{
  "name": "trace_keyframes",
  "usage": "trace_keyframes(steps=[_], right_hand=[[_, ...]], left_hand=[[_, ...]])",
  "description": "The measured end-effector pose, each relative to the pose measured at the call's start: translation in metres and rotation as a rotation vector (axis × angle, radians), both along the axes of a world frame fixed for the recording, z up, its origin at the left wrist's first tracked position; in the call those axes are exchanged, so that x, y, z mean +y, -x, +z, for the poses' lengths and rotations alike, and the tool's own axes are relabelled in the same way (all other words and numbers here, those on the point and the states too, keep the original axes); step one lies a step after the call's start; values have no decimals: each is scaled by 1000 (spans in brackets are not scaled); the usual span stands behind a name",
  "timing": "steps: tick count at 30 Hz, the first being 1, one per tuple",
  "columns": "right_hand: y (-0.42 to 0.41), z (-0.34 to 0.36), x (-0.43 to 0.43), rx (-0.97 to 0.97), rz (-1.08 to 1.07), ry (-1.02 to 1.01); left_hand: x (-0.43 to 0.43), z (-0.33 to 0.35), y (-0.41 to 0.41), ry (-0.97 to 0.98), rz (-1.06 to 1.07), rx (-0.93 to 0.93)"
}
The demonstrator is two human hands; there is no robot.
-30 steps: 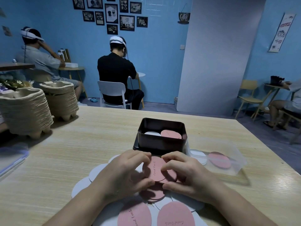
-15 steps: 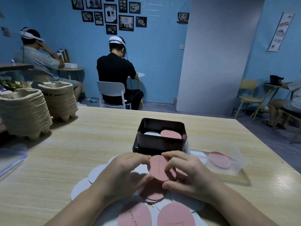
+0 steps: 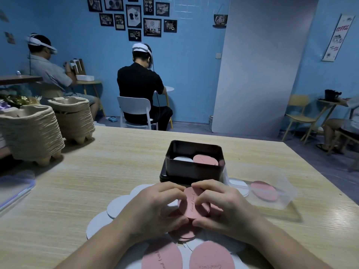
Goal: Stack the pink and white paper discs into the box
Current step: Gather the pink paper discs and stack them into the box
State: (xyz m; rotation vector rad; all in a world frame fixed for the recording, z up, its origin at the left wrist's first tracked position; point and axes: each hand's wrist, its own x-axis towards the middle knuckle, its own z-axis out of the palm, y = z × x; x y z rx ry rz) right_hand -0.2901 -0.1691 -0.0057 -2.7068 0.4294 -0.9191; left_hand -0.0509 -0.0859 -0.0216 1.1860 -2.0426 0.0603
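Dark open box [image 3: 194, 169] holds a white disc [image 3: 182, 159] beside a pink disc [image 3: 205, 159]. Just before the box, a tilted pink stack [image 3: 191, 207] sits above scattered discs [image 3: 116, 207].

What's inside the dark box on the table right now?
Inside the dark box a white disc and a pink disc show side by side, white on the left. Its near wall hides the bottom, so what lies beneath them is unseen.

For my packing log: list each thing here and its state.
Box: open, white disc and pink disc inside.
Pink stack: raised, tilted, pinched between both hands.
Left hand: fingers curled round pink stack.
Right hand: fingers curled round pink stack.
Clear container: pink shows through; open or shut unclear.
Loose discs: flat on table, overlapping.
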Motion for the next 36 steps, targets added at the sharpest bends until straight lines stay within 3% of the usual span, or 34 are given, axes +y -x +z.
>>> trace_keyframes(steps=[12, 18, 27, 36], right_hand=[[-2, 1, 1, 57, -31, 76], [10, 6, -2, 26, -77, 18], [16, 4, -4, 57, -115, -85], [13, 3, -5, 100, -129, -102]], left_hand=[[1, 4, 2, 57, 17, -165], [6, 5, -6, 94, 73, -80], [13, 9, -16, -185, -2, -152], [7, 8, -14, -237, -15, -217]])
